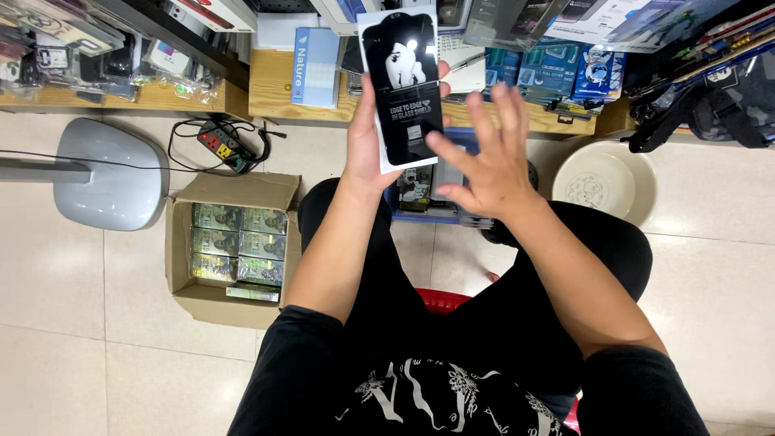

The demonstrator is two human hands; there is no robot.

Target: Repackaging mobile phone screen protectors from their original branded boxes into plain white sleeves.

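My left hand (365,141) holds up a flat black-and-white package (402,85) of a phone screen protector, gripped by its left edge and lower end. My right hand (488,157) is spread open just to the right of it, one fingertip touching the package's lower right side. Both forearms reach forward over my black shorts as I sit on a red stool (440,300). Below the hands, between my knees, a blue bin (420,198) holds several more packages.
An open cardboard box (230,246) with rows of shiny packs stands on the tiled floor at my left. Beyond it lie a power strip (224,145) and a grey fan base (109,173). A cream bowl (601,182) is at right. Wooden shelves (274,97) hold boxed goods.
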